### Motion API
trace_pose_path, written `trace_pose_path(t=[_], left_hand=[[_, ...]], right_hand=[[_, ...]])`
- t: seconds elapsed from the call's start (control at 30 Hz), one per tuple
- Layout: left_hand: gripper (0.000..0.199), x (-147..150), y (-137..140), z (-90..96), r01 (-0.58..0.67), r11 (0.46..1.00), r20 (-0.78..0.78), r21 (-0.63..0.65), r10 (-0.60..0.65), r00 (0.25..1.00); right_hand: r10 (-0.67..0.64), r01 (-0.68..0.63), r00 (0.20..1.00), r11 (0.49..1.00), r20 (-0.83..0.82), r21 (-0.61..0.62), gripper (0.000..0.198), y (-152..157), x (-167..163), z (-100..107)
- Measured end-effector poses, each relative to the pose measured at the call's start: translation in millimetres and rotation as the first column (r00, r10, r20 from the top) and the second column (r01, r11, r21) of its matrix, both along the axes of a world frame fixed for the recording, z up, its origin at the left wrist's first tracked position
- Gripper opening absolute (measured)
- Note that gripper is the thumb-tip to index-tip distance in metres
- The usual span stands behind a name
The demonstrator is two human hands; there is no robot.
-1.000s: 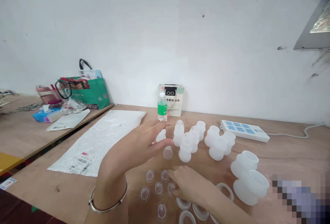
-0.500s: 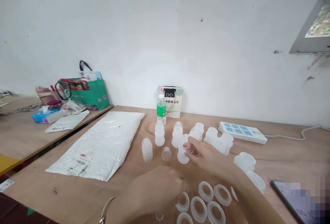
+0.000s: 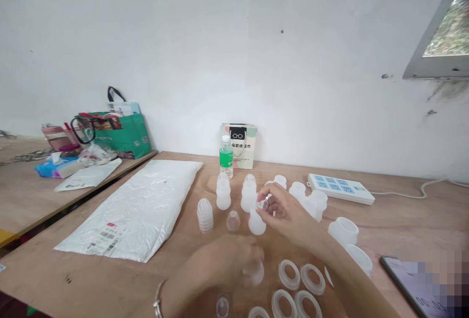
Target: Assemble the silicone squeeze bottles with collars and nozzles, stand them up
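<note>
My right hand [image 3: 280, 208] is at the top of a frosted white baby bottle [image 3: 257, 223], its fingers closed on a small clear piece [image 3: 270, 204] that looks like a bottle nipple. The hand partly covers the bottle's neck. Closer to me, my left hand [image 3: 234, 254], smeared by motion, has its fingers on a white bottle ring [image 3: 255, 275]. Several white rings [image 3: 289, 275] lie to the right of it. A clear nipple-like piece [image 3: 223, 306] sits near the bottom edge. Beyond the hands stand a clear dome cap [image 3: 233, 221] and a stack of caps [image 3: 205, 216].
Capped bottles [image 3: 223, 193] and several open bottles [image 3: 346, 230] stand around. A power strip [image 3: 340, 188], a water bottle [image 3: 226, 157] and a paper bag [image 3: 249, 147] are at the back. A white plastic mailer [image 3: 139, 205] lies left; a phone [image 3: 410, 284] lies right.
My left hand has picked up a white ring from the table. My right hand stays at the bottle top, its fingers now around a clear piece. The view has shifted slightly.
</note>
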State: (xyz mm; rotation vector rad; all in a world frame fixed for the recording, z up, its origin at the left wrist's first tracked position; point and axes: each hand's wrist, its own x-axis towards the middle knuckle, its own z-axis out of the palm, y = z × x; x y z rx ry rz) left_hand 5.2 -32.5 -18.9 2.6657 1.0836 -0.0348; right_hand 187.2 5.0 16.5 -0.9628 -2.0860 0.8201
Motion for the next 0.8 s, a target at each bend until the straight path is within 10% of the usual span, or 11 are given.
trace_pose_path(t=[0.23,0.8], left_hand=[[0.037,-36.2,-4.0,103.7,-0.358,0.924,0.541,0.135,0.234,0.808],[0.036,-9.3,2.7,96.7,-0.282,0.942,0.601,0.184,0.119,0.790]], right_hand=[[-0.084,0.086,0.972,0.996,-0.217,0.000,0.015,-3.3,1.7,10.1],[0.065,-0.085,0.865,0.996,-0.497,-0.018,0.023,-24.7,-3.1,15.4]])
